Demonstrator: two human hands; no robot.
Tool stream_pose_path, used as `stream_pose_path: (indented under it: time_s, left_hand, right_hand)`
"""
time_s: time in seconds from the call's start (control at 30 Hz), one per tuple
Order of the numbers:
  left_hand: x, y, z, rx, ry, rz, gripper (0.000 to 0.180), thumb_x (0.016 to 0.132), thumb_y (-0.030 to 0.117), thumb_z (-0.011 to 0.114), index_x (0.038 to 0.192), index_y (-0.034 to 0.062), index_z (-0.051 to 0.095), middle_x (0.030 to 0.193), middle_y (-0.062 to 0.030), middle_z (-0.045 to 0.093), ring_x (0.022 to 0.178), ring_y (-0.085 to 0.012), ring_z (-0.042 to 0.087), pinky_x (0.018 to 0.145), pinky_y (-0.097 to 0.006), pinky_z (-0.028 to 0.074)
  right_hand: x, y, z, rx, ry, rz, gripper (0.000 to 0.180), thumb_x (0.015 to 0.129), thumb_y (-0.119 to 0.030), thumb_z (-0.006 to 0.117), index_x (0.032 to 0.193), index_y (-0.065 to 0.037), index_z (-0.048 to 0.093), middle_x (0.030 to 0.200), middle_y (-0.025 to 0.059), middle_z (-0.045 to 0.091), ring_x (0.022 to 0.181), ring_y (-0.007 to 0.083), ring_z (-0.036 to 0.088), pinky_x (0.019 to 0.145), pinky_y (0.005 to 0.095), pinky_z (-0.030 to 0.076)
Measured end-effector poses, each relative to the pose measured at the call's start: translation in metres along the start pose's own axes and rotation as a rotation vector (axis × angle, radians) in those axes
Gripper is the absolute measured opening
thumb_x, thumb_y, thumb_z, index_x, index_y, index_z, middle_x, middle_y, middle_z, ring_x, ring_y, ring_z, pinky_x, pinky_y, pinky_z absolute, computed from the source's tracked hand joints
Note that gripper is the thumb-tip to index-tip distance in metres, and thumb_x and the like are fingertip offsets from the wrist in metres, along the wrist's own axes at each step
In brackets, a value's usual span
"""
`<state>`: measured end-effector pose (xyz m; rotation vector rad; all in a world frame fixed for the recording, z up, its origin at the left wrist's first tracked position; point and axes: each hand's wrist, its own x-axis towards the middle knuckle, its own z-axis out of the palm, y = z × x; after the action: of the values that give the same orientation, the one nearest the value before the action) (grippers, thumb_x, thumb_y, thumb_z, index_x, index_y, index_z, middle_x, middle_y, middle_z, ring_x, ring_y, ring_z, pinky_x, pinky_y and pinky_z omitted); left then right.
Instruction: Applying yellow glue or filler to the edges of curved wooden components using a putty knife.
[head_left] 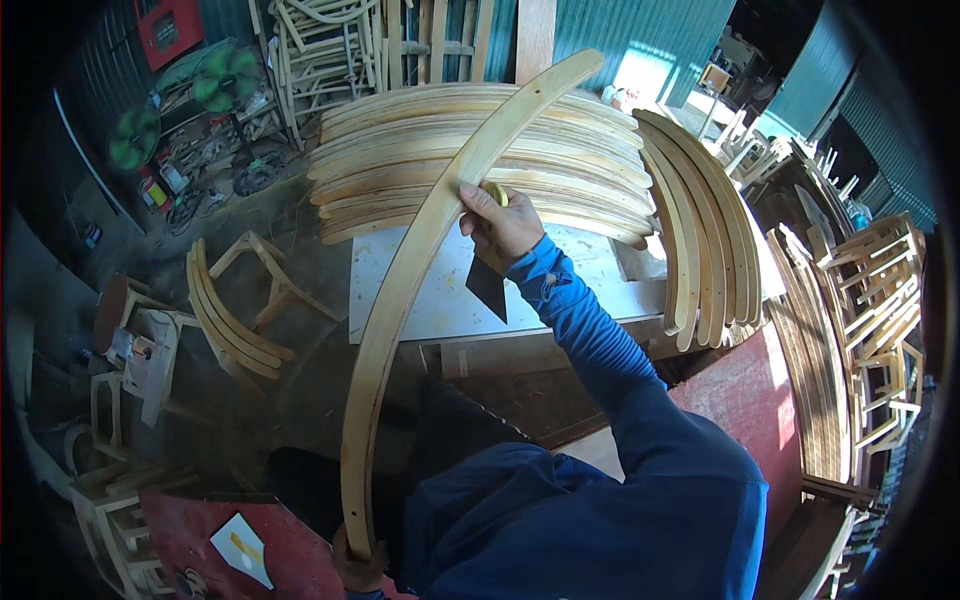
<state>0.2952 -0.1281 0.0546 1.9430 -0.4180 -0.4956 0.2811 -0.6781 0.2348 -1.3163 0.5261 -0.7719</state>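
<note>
Hands working on a long bent wood strip (400,290). Holding its bottom end down low with the left hand (358,565), fingers wrapped tight round it, close to the body, beside a red top (190,530) with a white paper scrap (240,548) on it. Leaning its top end up and across a big stack of bent wood pieces (480,160) lying on a white board (590,270). Gripping a scraper (488,285) with the right hand (500,225), fist closed round the yellow handle, thumb touching the strip's edge about halfway up, dark blade pointing down and just off the wood. Looking like cleaning or smoothing the strip's edge, and somewhere in the middle of that step. Probably needing, for the next move, to lay the blade flat on the edge and to keep the bottom end from slipping. Seeing more bent pieces (700,240) leaning just right of the stack, wood stools (265,280) on the floor to the left, and two green fans (225,78) further back.
</note>
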Motion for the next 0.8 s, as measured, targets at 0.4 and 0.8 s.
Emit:
stream_pose_path:
  time_s: [0.4,0.8]
  left_hand:
    - [0.025,0.026,-0.018,-0.248,-0.058,0.108,0.066,0.075,-0.002,0.073,0.136,0.0011,0.050,0.101,-0.0076,0.065,0.081,-0.0124,0.064,0.069,-0.024,0.051]
    - [0.015,0.020,-0.043,-0.583,0.095,-0.088,0.069,0.079,0.003,0.077,0.141,0.0032,0.047,0.108,-0.0089,0.064,0.091,-0.0168,0.064,0.082,-0.028,0.053]
  right_hand:
    - [0.020,0.018,-0.010,0.121,0.082,-0.041,0.026,0.088,-0.026,0.075,0.093,-0.003,0.065,0.072,0.0067,0.061,0.060,0.0147,0.057,0.048,0.0267,0.039]
    - [0.044,0.038,-0.023,0.090,-0.118,0.067,0.027,0.091,-0.031,0.073,0.095,-0.007,0.060,0.077,0.0054,0.062,0.069,0.0148,0.060,0.050,0.0247,0.041]
